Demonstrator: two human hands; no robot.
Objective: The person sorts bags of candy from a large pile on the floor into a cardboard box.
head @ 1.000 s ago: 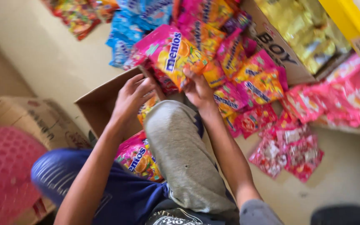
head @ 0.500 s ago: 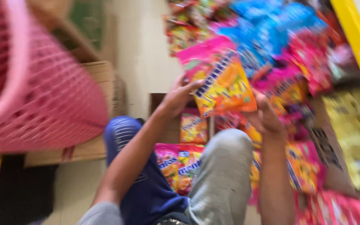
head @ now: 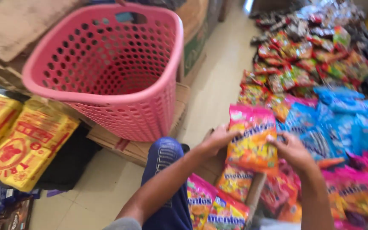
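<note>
My left hand (head: 218,139) and right hand (head: 292,150) both clamp one pink-and-orange candy bag (head: 251,138). The pink basket (head: 107,89) stands nearby.

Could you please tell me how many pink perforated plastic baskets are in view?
1: the pink perforated plastic basket stands on flattened brown cardboard, upper left, beyond the left hand. Others may be out of frame.

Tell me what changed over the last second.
The view swung left: the pink perforated basket now fills the upper left, where a second ago only its edge showed, and yellow packets have come into sight. The candy bag has been lifted clear of the box. Unchanged: the left hand and right hand still grip that pink and orange bag by its sides.
</note>
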